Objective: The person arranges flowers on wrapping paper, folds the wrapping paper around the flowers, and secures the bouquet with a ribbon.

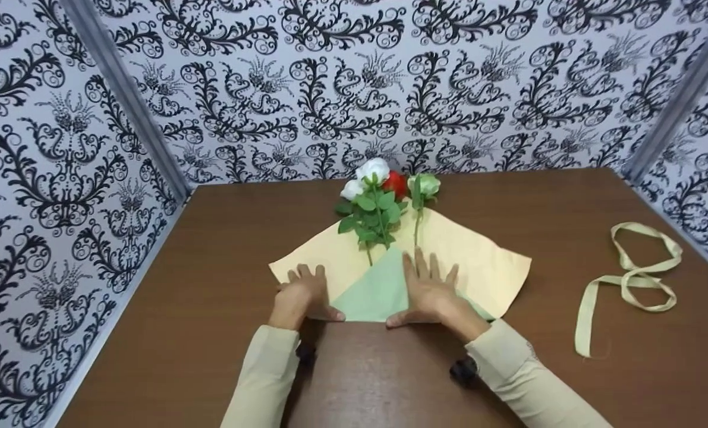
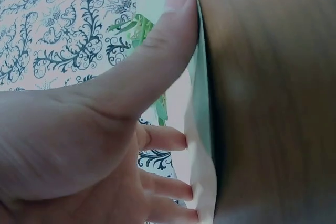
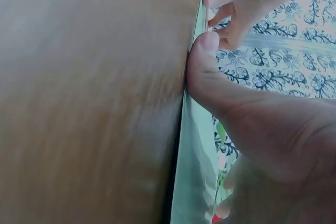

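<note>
A sheet of wrapping paper, cream on its upper face, lies on the table with its near part folded over as a pale green flap. My left hand presses on the paper's left side, fingers spread and thumb along the near fold. On the right, my right hand lies spread over the green flap, its thumb at the folded edge. White roses, a red rose and a pale green rose lie at the paper's far side, their stems running under the flap.
A cream ribbon lies loosely looped at the right of the brown table. Patterned wall panels stand behind the table and along both sides.
</note>
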Demonstrator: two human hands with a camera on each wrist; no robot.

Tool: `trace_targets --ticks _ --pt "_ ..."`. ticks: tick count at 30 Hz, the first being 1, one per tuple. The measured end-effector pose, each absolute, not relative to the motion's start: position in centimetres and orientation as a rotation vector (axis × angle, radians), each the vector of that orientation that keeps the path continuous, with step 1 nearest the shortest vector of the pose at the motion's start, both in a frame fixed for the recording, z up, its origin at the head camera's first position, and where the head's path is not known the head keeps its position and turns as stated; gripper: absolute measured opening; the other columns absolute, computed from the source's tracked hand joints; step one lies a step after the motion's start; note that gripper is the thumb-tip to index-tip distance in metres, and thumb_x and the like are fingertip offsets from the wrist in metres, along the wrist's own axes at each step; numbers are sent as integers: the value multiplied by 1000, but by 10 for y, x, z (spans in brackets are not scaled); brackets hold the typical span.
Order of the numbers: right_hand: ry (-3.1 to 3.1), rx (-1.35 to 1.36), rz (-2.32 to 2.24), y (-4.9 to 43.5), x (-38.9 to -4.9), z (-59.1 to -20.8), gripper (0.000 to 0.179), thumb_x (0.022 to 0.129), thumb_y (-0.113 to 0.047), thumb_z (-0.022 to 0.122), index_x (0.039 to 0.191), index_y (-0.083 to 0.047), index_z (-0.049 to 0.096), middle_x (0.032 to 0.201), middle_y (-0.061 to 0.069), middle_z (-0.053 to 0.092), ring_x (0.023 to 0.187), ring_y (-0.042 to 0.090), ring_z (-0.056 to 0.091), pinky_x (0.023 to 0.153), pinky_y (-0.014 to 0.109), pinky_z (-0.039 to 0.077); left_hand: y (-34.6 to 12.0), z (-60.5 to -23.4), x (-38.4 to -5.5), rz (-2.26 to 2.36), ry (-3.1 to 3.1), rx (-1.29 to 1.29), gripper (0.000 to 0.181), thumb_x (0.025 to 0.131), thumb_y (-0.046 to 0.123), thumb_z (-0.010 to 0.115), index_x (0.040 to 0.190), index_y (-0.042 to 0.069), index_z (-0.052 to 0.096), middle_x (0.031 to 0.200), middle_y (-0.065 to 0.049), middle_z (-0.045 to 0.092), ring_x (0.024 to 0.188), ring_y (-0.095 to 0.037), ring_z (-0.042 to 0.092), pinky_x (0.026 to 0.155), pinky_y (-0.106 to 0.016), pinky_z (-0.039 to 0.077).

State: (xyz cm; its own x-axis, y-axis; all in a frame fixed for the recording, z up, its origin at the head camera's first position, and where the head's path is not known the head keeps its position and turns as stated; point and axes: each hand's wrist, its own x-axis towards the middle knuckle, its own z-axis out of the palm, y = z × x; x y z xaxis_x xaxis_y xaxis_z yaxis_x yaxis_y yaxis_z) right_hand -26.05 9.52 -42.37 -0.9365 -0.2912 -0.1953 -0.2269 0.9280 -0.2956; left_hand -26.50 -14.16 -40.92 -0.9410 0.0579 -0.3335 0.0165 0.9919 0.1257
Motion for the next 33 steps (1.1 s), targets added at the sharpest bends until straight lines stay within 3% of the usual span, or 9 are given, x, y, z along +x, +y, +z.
trace_targets --ticks 8,14,17,23,33 --pt "2774 -296 -370 125 -260 -419 142 67 -63 84 160 -1 -3 166 26 -10 152 51 -8 110 79 -11 -141 -411 -267 159 2738 75 111 73 58 83 154 4 29 157 -30 27 148 -51 27 105 -82 25" --pt "2752 -278 -361 137 -260 -415 145 64 -64 86 159 2 -2 165 30 -8 150 56 -6 108 82 -8 -155 -407 -268 167 2733 131 94 73 47 88 144 7 41 144 -26 40 138 -46 39 98 -83 31" --pt "2746 -288 -381 141 -262 -414 145 64 -62 87 159 3 -2 165 31 -9 150 57 -6 108 81 -9 -163 -402 -268 192 2729 149 90 73 42 89 145 11 44 143 -23 42 135 -42 44 98 -77 38" --pt "2737 -287 -408 157 -264 -414 145 64 -61 87 159 3 -3 164 32 -10 149 58 -7 109 80 -10 -169 -398 -269 221 2724 204 95 74 38 89 152 12 40 152 -24 37 139 -43 39 102 -67 42" --pt "2728 -266 -435 199 -260 -411 145 65 -63 86 158 5 -3 161 35 -15 146 60 -14 106 80 -18 -172 -403 -272 204 2712 242 95 79 39 85 155 12 36 157 -24 32 144 -47 33 106 -71 36"
